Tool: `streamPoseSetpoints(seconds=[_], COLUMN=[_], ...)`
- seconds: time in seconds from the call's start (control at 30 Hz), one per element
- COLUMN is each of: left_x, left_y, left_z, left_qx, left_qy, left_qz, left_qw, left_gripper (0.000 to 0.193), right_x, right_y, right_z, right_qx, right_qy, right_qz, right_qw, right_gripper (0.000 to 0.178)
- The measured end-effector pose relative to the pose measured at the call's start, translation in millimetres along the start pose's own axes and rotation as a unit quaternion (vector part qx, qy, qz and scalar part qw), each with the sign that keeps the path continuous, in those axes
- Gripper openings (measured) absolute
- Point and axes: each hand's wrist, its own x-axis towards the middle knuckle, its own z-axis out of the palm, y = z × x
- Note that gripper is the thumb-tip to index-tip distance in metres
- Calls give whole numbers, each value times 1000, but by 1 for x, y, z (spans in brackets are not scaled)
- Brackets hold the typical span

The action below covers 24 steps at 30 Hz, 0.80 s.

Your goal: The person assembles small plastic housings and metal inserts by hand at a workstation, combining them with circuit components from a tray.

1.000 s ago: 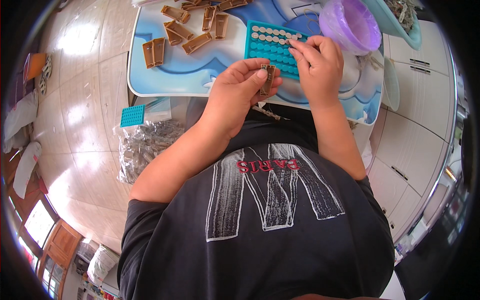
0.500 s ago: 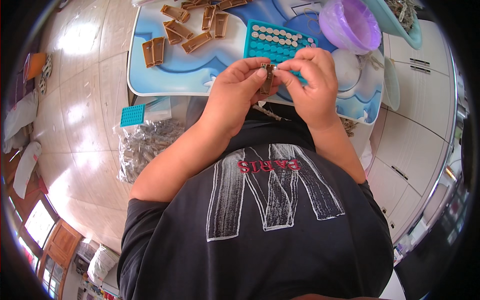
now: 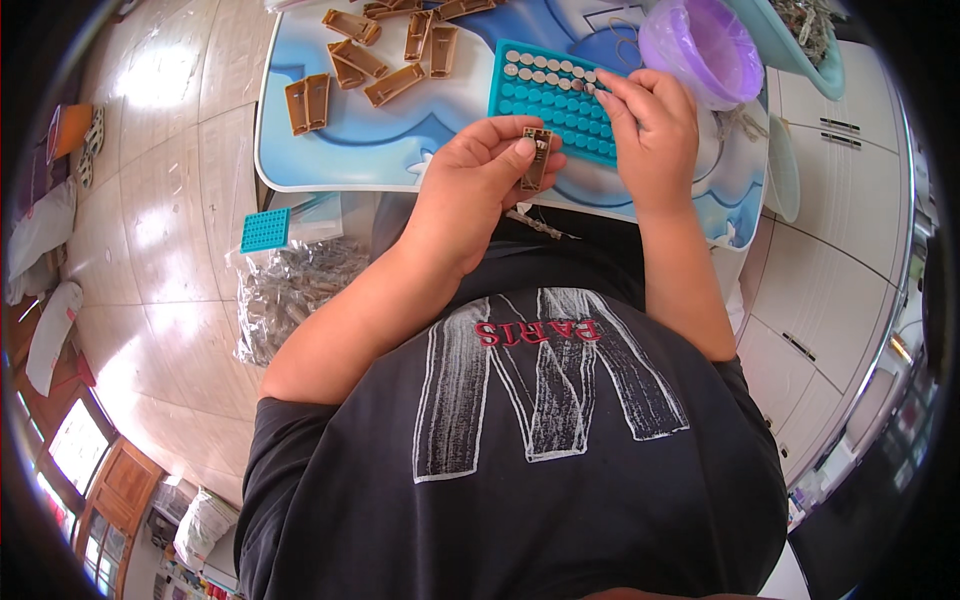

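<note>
My left hand point(image 3: 487, 170) is closed around a small brown plastic casing point(image 3: 537, 160), tilted so that its open compartment faces up. Metal contacts seem to show inside. To the right, my right hand point(image 3: 655, 135) reaches over a teal tray point(image 3: 560, 122) with rows of round pockets. Silver button cells point(image 3: 532, 68) fill part of its two far rows; the nearer pockets hold none. At the right end of those rows, my thumb and index finger pinch a button cell point(image 3: 590, 88), which they partly cover. More brown casings point(image 3: 352, 58) lie loose at the table's far left.
A purple bin point(image 3: 680, 45) with a clear liner stands at the table's far right, beside a pale teal basin point(image 3: 825, 70). Left below the table sits a clear bag point(image 3: 290, 300) of greyish pieces, with a small teal pad point(image 3: 265, 231) on it. White cabinets point(image 3: 840, 200) stand right.
My right hand has moved from the casing, up and to the right, to the cells in the tray. My left hand keeps its hold on the casing in nearly the same place.
</note>
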Motion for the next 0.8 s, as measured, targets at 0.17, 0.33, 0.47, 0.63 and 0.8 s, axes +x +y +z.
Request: streamPoseSetpoints(seconds=[0.17, 0.33, 0.47, 0.63, 0.8], left_x=[0, 0, 0, 2, 1], left_y=[1, 0, 0, -2, -2], left_z=[1, 0, -2, -2, -3], left_qx=[1, 3, -4, -18, -22], left_qy=[2, -3, -3, -12, -17], left_qz=[-7, -2, -3, 1, 1], left_qw=[1000, 1000, 1000, 1000, 1000], left_gripper=[26, 26, 26, 25, 25], right_x=[0, -2, -5, -8, -13], right_y=[6, 0, -26, -37, -40], right_z=[4, 3, -3, -3, -1], right_qx=[-58, -17, 80, 106, 105], right_qy=[-21, -24, -8, -34, -40], right_qz=[-31, -23, -19, -72, -78], right_qw=[998, 999, 997, 991, 991], right_gripper=[9, 11, 14, 15, 13])
